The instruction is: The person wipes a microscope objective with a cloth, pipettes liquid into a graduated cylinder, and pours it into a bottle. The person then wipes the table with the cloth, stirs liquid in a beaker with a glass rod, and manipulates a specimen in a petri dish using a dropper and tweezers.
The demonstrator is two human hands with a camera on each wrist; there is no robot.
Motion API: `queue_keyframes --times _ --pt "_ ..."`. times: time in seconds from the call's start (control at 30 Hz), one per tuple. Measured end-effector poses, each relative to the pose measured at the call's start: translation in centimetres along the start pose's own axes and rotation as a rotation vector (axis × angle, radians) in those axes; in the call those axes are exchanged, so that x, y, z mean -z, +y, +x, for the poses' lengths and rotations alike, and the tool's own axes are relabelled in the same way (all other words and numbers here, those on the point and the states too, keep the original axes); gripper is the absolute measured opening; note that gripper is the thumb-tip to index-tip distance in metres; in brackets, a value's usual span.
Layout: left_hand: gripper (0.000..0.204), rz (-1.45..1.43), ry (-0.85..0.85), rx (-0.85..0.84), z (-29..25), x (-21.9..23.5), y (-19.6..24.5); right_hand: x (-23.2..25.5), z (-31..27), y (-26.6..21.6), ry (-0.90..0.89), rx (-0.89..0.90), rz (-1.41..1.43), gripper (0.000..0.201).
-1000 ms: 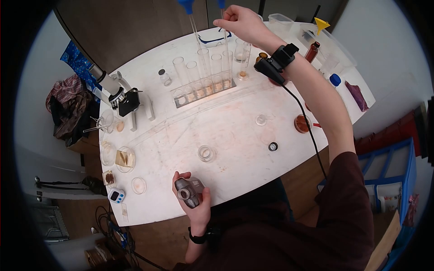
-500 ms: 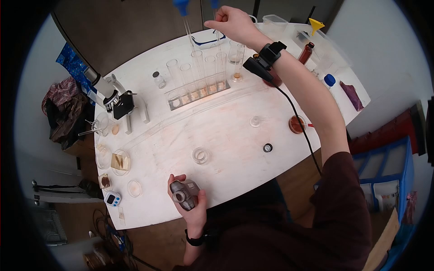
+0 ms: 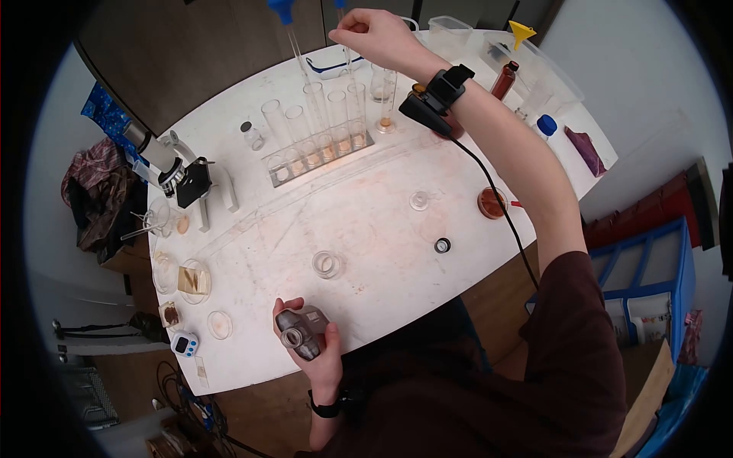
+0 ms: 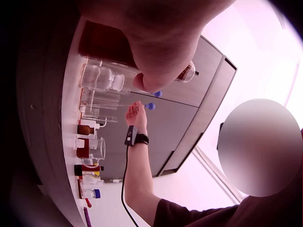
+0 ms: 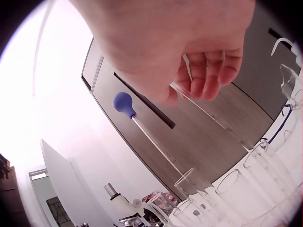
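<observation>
Dropper (image 3: 347, 53): thin clear glass stem, blue bulb on top at the upper edge of the head view, pinched near its upper end by right hand (image 3: 378, 34). Stands near upright, lower end inside a tall clear tube (image 3: 356, 114) in the rack (image 3: 317, 156) at the far side of the bench (image 3: 382, 229). Seen from the right wrist as a glass stem (image 5: 213, 113) running down from the fingers toward the tube mouths.

Bottle (image 3: 299, 333): small, grey-brown glass, uncapped, round open mouth tilted toward the viewer. Held in left hand (image 3: 317, 347) at the near bench edge, fingers wrapped round its body.
</observation>
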State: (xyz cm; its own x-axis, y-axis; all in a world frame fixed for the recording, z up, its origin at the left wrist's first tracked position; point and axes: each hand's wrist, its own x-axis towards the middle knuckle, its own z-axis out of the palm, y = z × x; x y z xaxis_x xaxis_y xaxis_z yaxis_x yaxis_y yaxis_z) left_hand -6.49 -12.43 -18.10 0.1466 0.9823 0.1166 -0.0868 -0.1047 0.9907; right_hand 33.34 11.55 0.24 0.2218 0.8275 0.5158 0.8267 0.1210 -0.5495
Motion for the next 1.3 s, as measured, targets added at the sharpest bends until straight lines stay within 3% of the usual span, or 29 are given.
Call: queue_keyframes --times 1.17,1.27,1.3 --pt "0.096 0.019 0.003 -0.008 0.0 -0.1 0.1 -0.2 0.4 0.6 0.006 0.04 0.025 0.044" --pt "0.096 0.018 -0.002 -0.014 0.0 0.0 -0.1 0.2 0.5 0.1 -0.011 0.093 0.217 0.044" --pt "0.096 0.019 -0.005 -0.023 0.0 0.0 -0.1 1.4 0.2 -1.3 -0.11 -0.034 0.303 0.041"
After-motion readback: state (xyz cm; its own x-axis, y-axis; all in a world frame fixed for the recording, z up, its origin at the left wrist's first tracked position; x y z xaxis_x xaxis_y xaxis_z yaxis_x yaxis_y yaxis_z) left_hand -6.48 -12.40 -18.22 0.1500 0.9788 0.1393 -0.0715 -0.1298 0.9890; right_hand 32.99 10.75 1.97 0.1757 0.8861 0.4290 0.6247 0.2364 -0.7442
